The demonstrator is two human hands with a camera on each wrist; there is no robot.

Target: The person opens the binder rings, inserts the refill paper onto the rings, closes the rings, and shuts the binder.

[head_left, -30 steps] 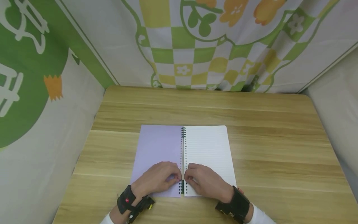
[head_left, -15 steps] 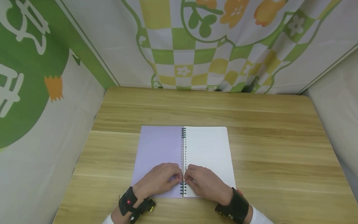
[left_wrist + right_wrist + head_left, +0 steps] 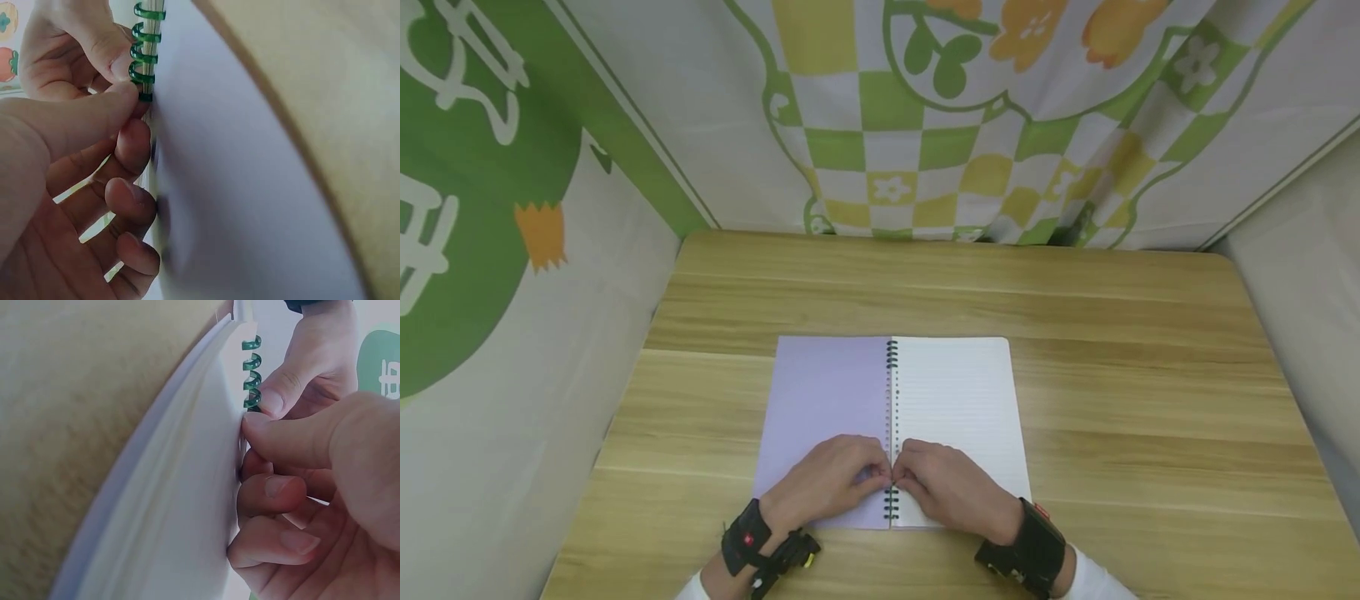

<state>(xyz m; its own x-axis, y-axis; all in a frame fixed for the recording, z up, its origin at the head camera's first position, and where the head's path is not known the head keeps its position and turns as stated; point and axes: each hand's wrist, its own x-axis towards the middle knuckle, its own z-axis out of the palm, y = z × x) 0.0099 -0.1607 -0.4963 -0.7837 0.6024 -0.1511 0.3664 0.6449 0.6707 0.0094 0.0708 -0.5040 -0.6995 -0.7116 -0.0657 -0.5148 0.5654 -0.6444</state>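
A loose-leaf notebook lies open flat, with a lilac cover [image 3: 827,387] on the left and white lined pages [image 3: 957,387] on the right. Green binding rings [image 3: 891,353] show at the top of its spine, and more at the bottom, beside the hands. My left hand [image 3: 835,477] and right hand [image 3: 953,485] meet over the lower spine, fingers curled. In the left wrist view, thumb and fingertips pinch the end of the lower green rings [image 3: 144,56]. From the right wrist view, the right thumb [image 3: 275,434] presses at the same rings, which look closed. The exact contact is partly hidden.
The notebook rests near the front of a wood-grain table [image 3: 1112,400]. A patterned curtain [image 3: 891,150] hangs behind the table's far edge, and printed fabric [image 3: 625,333] stands at the left. Each wrist wears a black strap [image 3: 1037,546] with a camera.
Both hands have drawn together at the spine. The gap between cover and pages has narrowed, and the lower rings, parted a second ago, now join across it.
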